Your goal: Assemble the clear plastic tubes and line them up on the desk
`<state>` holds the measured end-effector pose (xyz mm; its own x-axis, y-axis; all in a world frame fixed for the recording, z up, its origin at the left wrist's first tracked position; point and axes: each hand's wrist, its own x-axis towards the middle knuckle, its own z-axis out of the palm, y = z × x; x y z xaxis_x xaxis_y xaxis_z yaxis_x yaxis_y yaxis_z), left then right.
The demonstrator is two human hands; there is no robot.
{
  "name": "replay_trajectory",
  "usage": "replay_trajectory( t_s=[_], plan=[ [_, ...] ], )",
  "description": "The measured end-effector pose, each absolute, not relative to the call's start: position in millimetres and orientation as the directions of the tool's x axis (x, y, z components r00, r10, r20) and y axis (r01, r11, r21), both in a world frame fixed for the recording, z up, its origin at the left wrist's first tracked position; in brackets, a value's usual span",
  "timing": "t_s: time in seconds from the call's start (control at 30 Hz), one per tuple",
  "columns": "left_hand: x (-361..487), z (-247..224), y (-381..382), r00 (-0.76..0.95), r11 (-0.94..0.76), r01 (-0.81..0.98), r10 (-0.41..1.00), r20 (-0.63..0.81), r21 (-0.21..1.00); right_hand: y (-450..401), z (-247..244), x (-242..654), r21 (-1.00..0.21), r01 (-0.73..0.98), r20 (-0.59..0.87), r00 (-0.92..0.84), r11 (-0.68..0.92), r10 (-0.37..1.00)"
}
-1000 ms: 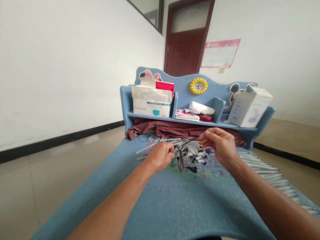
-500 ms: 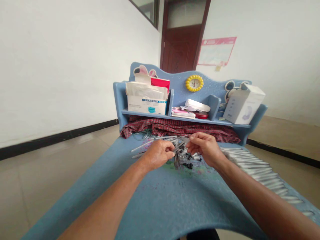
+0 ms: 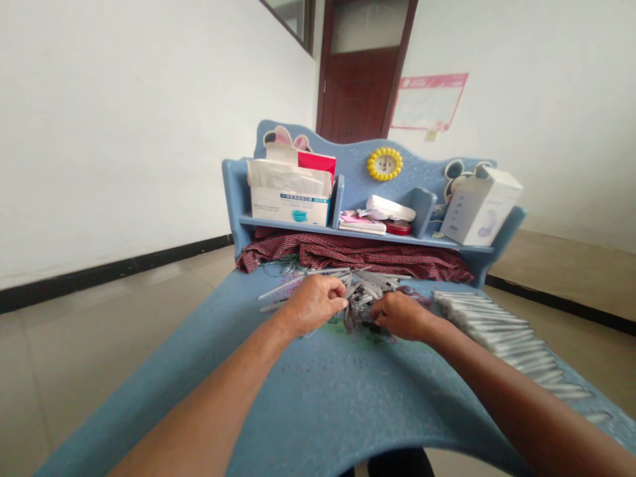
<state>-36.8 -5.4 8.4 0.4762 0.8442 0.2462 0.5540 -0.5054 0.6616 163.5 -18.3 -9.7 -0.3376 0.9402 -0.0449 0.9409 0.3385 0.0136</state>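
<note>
A loose pile of pen parts (image 3: 365, 286), with clear and whitish pen barrels and small black pieces, lies on the blue desk (image 3: 318, 391). At the pile's left edge is my left hand (image 3: 314, 305), thumb and fingers pinched together; what they hold, if anything, cannot be made out against the pile. My right hand (image 3: 401, 315) reaches down into the pile's right front, near the black pieces. Its fingers are curled closed, and their tips are partly hidden. Several long pens (image 3: 491, 331) lie side by side in a row along the desk's right side.
Behind the pile a red checked cloth (image 3: 348, 255) is bunched under the desk's shelf (image 3: 318, 230). A mask box (image 3: 288, 205), a stack of booklets (image 3: 362, 224), a red round tin (image 3: 398, 228) and a white box (image 3: 481, 207) stand on it. A yellow flower-shaped clock (image 3: 384, 164) sits above.
My right hand has dropped from above the pile's right side down into its front right, its fingers now curled downward. My left hand has stayed nearly in place. The view has shifted slightly.
</note>
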Motion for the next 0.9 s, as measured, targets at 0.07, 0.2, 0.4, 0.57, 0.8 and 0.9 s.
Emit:
replay_trajectory(
  t_s=[0.07, 0.2, 0.4, 0.57, 0.8, 0.9],
  plan=[
    [-36, 8, -6, 0.487, -0.507, 0.569, 0.842, 0.232, 0.647, -18, -9, 162, 0.045, 0.93, -0.084, -0.362, 0.366, 0.929],
    [-36, 6, -5, 0.508, -0.523, 0.567, 0.83, 0.23, 0.637, -14, -7, 160, 0.097, 0.914, -0.123, -0.382, 0.394, 0.916],
    [-33, 3, -5, 0.53, -0.545, 0.56, 0.815, 0.237, 0.624, -10, -10, 168, -0.043, 0.943, -0.05, -0.331, 0.329, 0.942],
    [-31, 1, -8, 0.55, -0.535, 0.554, 0.81, 0.202, 0.638, -19, -16, 175, -0.863, 0.472, 0.04, -0.294, 0.182, 0.955],
    [-30, 1, -11, 0.58, -0.552, 0.548, 0.792, 0.191, 0.628, -29, -12, 165, -0.989, -0.006, 0.141, -0.303, 0.146, 0.943],
    [-30, -1, -10, 0.589, -0.562, 0.551, 0.786, 0.19, 0.617, -27, -11, 161, -0.987, -0.018, 0.16, -0.315, 0.162, 0.935]
  ],
)
